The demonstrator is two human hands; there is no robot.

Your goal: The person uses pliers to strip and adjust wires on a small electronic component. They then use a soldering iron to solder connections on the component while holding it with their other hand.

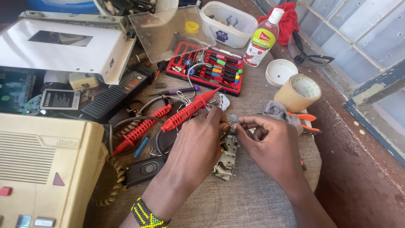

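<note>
My left hand (202,141) is closed around a red multimeter probe (189,110) whose tip points up and to the right. My right hand (270,141) pinches a small grey metal part (233,119) between thumb and forefinger, close to the left fingers. Under both hands lies a small metal mechanism (226,158) on the cloth-covered table. A second red probe (141,128) with its cable rests to the left of my left hand.
A beige telephone (42,169) fills the lower left. A red screwdriver-bit case (206,67), a clear bottle (261,40), a tape roll (297,93), orange pliers (306,120), a white lid (280,71), a black handset (114,95) and a plastic tub (228,23) surround the hands.
</note>
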